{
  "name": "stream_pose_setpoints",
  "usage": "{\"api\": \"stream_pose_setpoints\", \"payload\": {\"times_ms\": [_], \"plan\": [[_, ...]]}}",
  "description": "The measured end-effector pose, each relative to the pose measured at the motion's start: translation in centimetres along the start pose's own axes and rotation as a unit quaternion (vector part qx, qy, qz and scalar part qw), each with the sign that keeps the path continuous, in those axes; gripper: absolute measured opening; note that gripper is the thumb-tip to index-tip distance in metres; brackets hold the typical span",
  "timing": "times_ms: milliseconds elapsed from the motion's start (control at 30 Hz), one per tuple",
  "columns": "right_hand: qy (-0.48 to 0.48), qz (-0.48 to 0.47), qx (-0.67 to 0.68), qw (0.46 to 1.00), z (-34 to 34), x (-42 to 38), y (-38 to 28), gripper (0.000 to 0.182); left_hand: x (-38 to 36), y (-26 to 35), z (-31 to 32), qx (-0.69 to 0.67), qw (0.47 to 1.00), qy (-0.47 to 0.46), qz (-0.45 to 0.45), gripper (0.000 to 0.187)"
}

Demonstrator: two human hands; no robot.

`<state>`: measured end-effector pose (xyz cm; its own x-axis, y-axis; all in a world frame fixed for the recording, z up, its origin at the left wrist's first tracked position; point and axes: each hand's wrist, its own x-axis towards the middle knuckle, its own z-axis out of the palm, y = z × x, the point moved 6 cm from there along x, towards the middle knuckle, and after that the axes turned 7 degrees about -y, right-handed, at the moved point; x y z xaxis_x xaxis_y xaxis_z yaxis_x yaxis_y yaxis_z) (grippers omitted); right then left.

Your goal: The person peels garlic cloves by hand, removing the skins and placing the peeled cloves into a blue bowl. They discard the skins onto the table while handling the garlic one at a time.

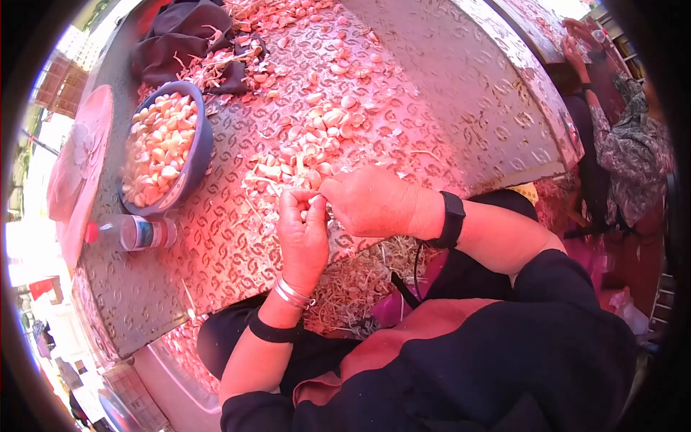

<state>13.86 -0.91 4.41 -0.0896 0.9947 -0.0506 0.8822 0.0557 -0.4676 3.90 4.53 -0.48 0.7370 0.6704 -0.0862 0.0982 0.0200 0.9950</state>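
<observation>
My left hand [304,234] is closed, its thumb and fingers pinching a small pale garlic clove that shows only in part. Against it, my right hand [378,201] is also closed, fingertips meeting the left ones at the clove. Whatever the right fingers grip is hidden behind the knuckles. Just beyond both hands lies a loose pile of garlic cloves [317,137] on the patterned metal table [230,237]. To the left stands a blue bowl [201,147] full of peeled cloves [160,147].
A plastic bottle [140,233] lies beside the bowl, near a pink hat [83,162]. Dark cloth [173,43] and garlic stalks [216,68] sit at the back left. Husks [360,284] are heaped below the table edge. Another person [633,151] works at the right.
</observation>
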Motion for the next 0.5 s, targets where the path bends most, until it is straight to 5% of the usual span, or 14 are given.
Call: {"api": "stream_pose_setpoints", "payload": {"times_ms": [67,167,233,333,400,500], "plan": [[0.048,-0.029,-0.003,0.998,-0.3,-0.1,-0.9,0.011,-0.3,0.3,-0.3,0.03,0.999,0.015,0.021,0.006],[0.121,0.011,-0.015,0.992,-0.3,-0.5,0.8,0.011,-0.4,2.1,0.5,-0.02,0.998,-0.015,0.053,0.005],[0.069,0.06,-0.039,0.995,-0.4,-0.5,3.4,0.014,-1.1,5.2,0.6,0.002,0.994,-0.041,0.102,0.006],[0.032,0.118,-0.085,0.989,-1.0,0.1,6.6,0.019,-0.6,4.2,-0.1,-0.252,0.959,-0.111,-0.06,0.008],[0.06,0.149,-0.103,0.982,-2.3,-0.1,8.2,0.021,-0.5,4.2,-0.2,-0.315,0.936,-0.134,-0.084,0.009],[-0.022,0.244,-0.181,0.953,-3.1,-0.6,11.1,0.019,-0.6,3.7,-0.1,-0.415,0.889,-0.144,-0.131,0.01]]}}
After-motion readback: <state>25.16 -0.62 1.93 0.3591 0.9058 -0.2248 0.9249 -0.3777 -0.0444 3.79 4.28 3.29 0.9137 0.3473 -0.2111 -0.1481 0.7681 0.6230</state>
